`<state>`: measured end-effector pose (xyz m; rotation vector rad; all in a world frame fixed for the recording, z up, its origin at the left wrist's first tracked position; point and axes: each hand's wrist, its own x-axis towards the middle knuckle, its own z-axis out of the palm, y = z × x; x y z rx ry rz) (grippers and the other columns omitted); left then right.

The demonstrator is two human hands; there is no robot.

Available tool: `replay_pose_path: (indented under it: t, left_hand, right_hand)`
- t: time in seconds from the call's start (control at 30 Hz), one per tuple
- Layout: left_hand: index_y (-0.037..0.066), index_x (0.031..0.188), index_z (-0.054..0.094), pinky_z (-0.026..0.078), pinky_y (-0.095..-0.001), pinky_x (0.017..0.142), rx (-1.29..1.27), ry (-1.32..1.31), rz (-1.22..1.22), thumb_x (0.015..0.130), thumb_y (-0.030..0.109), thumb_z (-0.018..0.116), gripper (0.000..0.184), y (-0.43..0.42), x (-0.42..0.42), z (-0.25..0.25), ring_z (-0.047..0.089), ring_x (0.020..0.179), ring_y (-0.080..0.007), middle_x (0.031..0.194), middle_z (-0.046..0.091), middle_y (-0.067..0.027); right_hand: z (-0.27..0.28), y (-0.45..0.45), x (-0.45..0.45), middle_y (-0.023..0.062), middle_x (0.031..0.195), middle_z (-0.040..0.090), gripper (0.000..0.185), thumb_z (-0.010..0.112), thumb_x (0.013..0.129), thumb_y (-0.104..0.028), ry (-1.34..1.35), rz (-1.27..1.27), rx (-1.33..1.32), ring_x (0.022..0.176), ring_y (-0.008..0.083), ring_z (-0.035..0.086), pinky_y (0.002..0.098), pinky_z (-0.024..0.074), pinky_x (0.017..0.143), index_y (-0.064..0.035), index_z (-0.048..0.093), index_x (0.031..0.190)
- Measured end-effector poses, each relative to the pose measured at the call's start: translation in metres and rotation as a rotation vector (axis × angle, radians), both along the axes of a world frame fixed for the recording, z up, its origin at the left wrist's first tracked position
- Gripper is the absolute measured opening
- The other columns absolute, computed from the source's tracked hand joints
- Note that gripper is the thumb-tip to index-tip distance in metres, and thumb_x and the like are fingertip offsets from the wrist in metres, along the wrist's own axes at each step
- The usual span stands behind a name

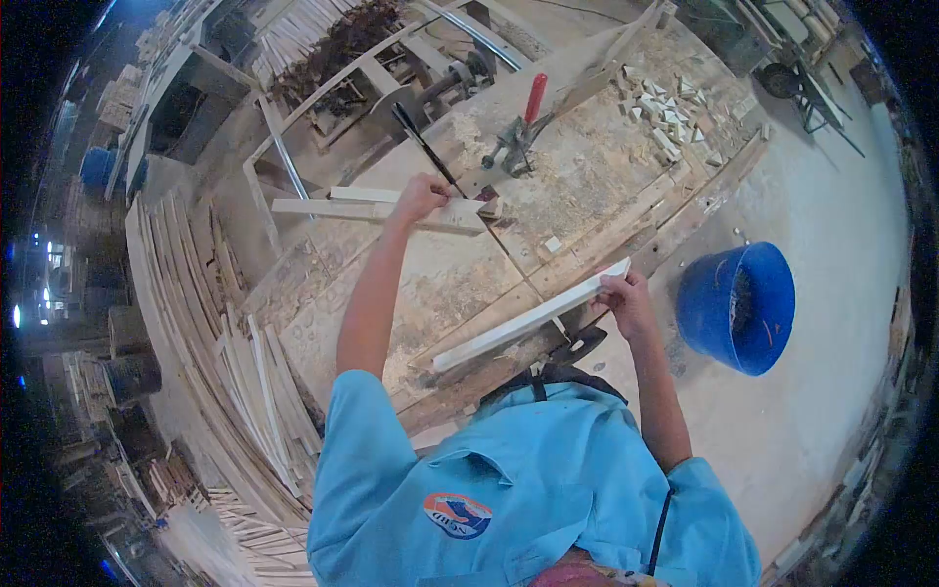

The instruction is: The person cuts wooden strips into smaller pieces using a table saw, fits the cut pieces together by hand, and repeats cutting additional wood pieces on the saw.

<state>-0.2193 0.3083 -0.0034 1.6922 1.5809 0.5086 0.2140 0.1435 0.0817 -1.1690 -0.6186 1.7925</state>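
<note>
My left hand (423, 198) has its fingers closed at the wooden pieces (362, 209) lying on the sawdust-covered bench, near the black-handled lever (423, 142). In my right hand (626, 298) is the end of a pale wooden strip (528, 319), its tip cut at an angle. The strip lies across the front edge of the bench (460, 386). Beyond my hands stands a toggle clamp with a red handle (536, 98). A small wood offcut (553, 244) rests between my hands.
A blue bucket (706, 303) stands on the floor at the right. Many triangular offcuts (675, 112) lie at the bench's far right. Long wooden strips (186, 293) are piled at the left. A wheelbarrow (782, 80) is at the upper right.
</note>
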Motion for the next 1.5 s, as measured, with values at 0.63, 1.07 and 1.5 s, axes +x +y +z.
replay_pose_path:
  t: [0.63,1.07,1.5]
  left_hand:
    - [0.003,0.107,0.072,0.048,-0.0261,0.066,-0.116,-0.110,0.212,0.089,0.012,0.066,0.021,-0.108,-0.125,0.084,0.060,0.073,-0.0103,0.085,0.070,-0.0032]
    - [0.001,0.093,0.074,0.041,-0.0232,0.057,0.081,-0.325,0.514,0.087,0.009,0.066,0.013,-0.022,-0.226,0.038,0.052,0.062,-0.0068,0.070,0.060,0.0020]
    - [0.006,0.092,0.075,0.052,-0.0338,0.066,0.371,0.269,0.412,0.082,0.018,0.070,0.017,-0.012,-0.261,-0.028,0.067,0.071,-0.0247,0.079,0.070,-0.0168]
  right_hand:
    - [-0.022,0.117,-0.147,0.0199,0.097,0.066,0.020,0.061,0.082,0.001,0.265,-0.012,0.069,0.090,0.0298,0.069,0.0401,0.0608,0.069,0.0049,0.058,0.101]
    - [-0.068,0.173,-0.230,0.0099,0.083,0.069,0.015,0.074,0.074,-0.003,-0.337,0.195,0.128,0.070,0.0219,0.069,0.0317,0.0544,0.062,0.0007,0.069,0.088]
    - [-0.129,0.185,-0.269,0.0146,0.083,0.070,0.017,0.073,0.076,-0.018,-0.984,0.434,0.821,0.078,0.0247,0.068,0.0361,0.0530,0.075,-0.0050,0.075,0.087]
